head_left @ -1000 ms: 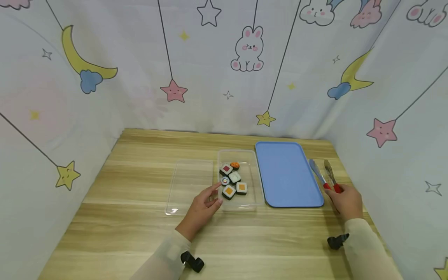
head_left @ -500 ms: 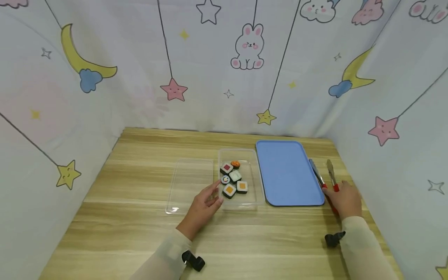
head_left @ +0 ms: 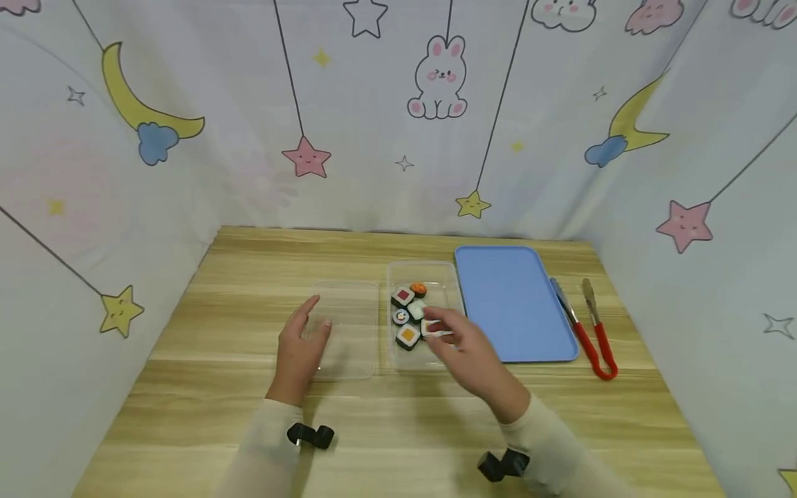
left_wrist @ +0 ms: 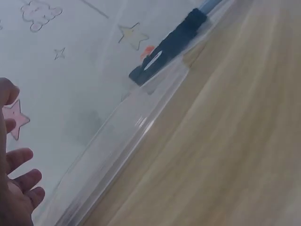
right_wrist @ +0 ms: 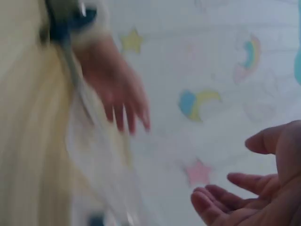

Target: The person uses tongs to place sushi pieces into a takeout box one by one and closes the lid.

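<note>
My left hand [head_left: 297, 353] is over the left edge of a clear plastic lid [head_left: 355, 346], fingers spread and holding nothing; whether it touches the lid I cannot tell. Loosely bent and with nothing in them, the fingers of my right hand [head_left: 476, 360] hover over the right part of a clear plastic box [head_left: 423, 360]. Several toy sushi pieces sit inside, among them an orange-topped one [head_left: 419, 289], a red-centred roll [head_left: 402, 297] and a yellow-centred roll [head_left: 407, 336]. Another roll is partly hidden behind my right fingers. The right wrist view shows both hands apart, somewhat blurred.
A blue tray [head_left: 519, 304] lies right of the box, close against it. Red-handled tongs [head_left: 605, 353] lie spread apart to the right of the tray. Patterned white curtains [head_left: 373, 173] enclose the wooden table [head_left: 205, 346] at the back and sides.
My right hand has let go of the tongs and swung left over the box. My left hand has left the box's side and moved left to the lid.
</note>
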The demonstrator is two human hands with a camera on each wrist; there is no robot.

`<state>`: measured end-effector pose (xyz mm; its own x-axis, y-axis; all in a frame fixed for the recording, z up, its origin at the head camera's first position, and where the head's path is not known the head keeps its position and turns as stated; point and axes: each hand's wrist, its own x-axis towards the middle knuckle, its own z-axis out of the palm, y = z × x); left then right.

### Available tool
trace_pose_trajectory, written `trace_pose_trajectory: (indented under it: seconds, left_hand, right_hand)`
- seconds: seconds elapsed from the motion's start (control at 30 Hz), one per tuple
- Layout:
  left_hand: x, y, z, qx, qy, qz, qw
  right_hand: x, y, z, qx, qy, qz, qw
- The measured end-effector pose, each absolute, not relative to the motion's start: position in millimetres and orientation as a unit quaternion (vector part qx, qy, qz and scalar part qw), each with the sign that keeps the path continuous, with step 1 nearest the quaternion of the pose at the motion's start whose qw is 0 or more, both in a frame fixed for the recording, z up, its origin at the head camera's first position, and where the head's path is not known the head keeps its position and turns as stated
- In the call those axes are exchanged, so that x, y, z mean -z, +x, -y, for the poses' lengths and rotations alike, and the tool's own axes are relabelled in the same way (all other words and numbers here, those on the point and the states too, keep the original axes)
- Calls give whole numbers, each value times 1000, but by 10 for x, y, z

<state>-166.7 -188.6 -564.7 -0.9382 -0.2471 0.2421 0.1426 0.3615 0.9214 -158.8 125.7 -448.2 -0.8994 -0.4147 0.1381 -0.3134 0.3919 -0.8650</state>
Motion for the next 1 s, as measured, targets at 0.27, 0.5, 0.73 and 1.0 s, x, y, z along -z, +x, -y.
trace_pose_trajectory:
  seconds: [0.27, 0.5, 0.73, 1.0]
  left_hand:
    - [5731, -1779, 2041, 540, 80, 830, 114]
    - [5697, -1751, 2071, 534, 86, 835, 103]
    - [5741, -1761, 2075, 544, 91, 829, 96]
    - [5679, -1719, 2132, 649, 122, 746, 91]
  right_hand:
    - [4780, -1577, -306, 497, -197, -809, 243]
    - [5136, -1714, 133, 444, -117, -855, 240]
    - [5293, -1786, 256, 423, -80, -877, 214]
    - [5300, -1800, 278, 484, -64, -854, 181]
